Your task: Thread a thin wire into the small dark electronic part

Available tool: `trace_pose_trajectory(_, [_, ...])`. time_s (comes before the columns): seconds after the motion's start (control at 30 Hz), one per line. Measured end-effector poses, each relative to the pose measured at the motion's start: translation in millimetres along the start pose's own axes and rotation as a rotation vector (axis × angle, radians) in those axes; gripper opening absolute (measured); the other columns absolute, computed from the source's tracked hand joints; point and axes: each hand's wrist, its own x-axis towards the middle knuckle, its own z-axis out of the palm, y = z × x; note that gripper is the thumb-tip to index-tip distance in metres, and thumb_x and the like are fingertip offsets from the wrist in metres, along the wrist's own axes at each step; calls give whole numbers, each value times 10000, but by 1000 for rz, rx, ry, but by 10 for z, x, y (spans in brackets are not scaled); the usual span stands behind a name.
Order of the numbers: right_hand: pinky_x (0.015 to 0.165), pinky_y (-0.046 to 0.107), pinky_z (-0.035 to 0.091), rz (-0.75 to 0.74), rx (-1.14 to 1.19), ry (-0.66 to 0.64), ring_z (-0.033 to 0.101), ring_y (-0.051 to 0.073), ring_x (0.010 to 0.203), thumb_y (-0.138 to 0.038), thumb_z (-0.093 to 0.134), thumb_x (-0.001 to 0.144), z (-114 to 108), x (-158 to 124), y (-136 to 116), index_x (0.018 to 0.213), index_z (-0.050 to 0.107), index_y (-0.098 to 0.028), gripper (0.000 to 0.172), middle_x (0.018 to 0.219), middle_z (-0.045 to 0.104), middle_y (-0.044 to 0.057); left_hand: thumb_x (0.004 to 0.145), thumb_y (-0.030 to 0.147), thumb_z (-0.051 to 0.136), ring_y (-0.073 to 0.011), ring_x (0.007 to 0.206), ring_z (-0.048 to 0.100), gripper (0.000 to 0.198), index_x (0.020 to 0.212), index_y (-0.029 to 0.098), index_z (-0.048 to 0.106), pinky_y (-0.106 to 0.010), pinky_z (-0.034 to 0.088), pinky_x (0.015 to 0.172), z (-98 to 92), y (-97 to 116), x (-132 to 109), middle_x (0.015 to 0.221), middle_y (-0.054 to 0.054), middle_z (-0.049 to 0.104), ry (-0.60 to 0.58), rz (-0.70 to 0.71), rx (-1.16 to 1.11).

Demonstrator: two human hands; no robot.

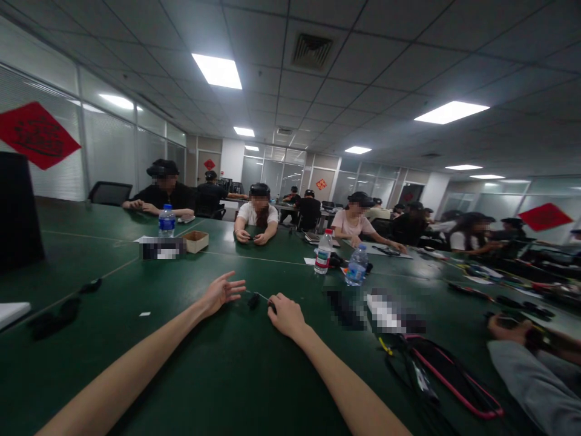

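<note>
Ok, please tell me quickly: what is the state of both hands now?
Left hand: open, nothing visible held.
Right hand: closed on a small black object, mostly hidden, so its exact shape cannot be told.

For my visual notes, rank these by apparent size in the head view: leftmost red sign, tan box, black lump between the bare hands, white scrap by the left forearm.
1. Leftmost red sign
2. Tan box
3. Black lump
4. White scrap
Apparent size only; distances differ.

A small black lump (253,300) is too tiny to identify, perhaps cord; the bare right hand (287,313) mostly hides a dark rounded piece (272,307). The left edge crops a tall black panel (19,209).
</note>
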Motion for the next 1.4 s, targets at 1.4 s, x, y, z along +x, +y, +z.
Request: trace_pose_trajectory(1.4, [678, 282, 443, 102, -79, -5, 638, 194, 770, -505, 300, 905, -19, 43, 31, 915, 681, -180, 500, 899, 679, 116, 851, 316, 476, -199, 989, 547, 274, 1081, 253, 611, -333, 389, 903, 296, -166, -189, 1023, -49, 630, -155, 517, 1563])
